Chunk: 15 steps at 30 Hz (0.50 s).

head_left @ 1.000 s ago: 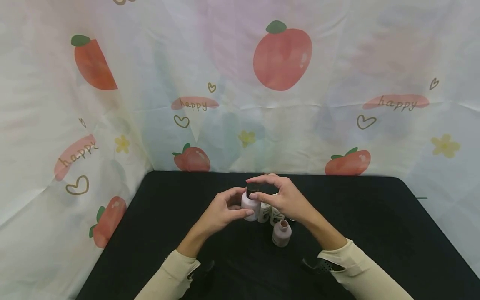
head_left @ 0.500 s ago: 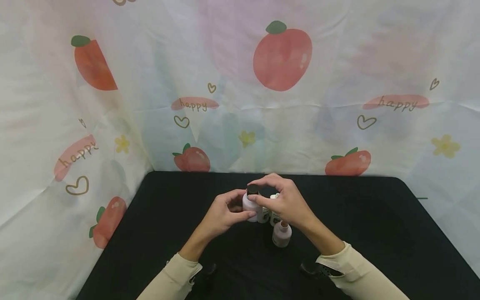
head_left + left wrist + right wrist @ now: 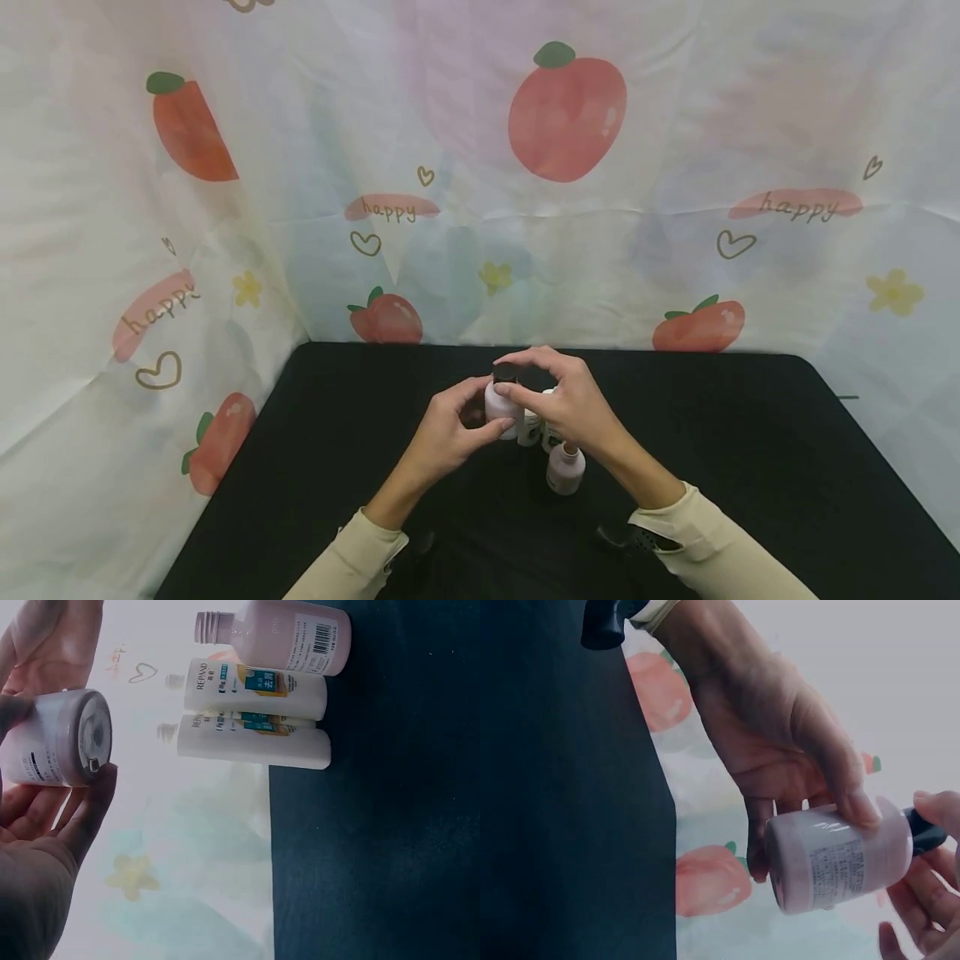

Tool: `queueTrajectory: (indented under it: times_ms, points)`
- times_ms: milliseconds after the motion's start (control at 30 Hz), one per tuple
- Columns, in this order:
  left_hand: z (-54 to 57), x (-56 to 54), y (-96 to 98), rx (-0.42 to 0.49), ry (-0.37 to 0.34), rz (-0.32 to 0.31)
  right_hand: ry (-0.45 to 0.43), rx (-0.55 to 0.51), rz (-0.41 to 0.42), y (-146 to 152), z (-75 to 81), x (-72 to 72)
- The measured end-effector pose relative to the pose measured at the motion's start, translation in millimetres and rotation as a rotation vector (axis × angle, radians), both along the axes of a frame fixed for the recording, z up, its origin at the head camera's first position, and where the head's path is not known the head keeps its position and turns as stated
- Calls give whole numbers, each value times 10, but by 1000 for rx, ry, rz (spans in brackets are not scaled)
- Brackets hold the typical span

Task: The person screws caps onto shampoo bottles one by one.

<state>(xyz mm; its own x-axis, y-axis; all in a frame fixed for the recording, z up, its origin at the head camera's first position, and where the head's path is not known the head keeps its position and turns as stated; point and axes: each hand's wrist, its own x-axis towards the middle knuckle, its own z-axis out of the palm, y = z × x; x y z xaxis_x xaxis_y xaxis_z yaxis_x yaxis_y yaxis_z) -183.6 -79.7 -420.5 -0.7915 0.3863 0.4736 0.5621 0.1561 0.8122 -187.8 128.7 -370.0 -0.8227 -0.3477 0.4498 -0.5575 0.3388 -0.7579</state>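
Observation:
My left hand [image 3: 442, 433] holds a pale pink bottle [image 3: 501, 410] by its body, above the black table. The thumb and fingers of my right hand [image 3: 573, 400] pinch the black cap [image 3: 506, 372] on the bottle's neck. In the right wrist view, the bottle [image 3: 840, 859] lies sideways across the picture, with printed text on its side and fingers on its black cap [image 3: 927, 834]. A second pink bottle [image 3: 566, 473] stands on the table below my right hand. Its bare threaded neck [image 3: 215, 628] shows in the left wrist view.
Two white labelled bottles [image 3: 255, 688] stand beside the second pink bottle, partly hidden by my hands in the head view. The black table [image 3: 720, 450] reaches back to a fruit-printed curtain [image 3: 645, 258], which also runs along the left and right.
Both hands stay at the bottle and shift only slightly. My right fingers move a little around the black cap, and the uncapped pink bottle's neck becomes partly covered by my right hand.

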Motion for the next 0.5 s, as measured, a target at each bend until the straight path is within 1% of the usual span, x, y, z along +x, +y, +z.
queueTrajectory:
  times_ms: [100,233,400,500]
  points:
    - [-1,-4,-10,5,-15,-15,-56,19,36,22,28,-11]
    - [-6,-7,-38,10,-70,-36,-90,39,83,69,69,-26]
    - [-2,-6,-73,27,-148,-57,-107,68,126,120,107,-57]
    - [8,-13,-84,30,-169,-74,-97,73,131,130,115,-74]
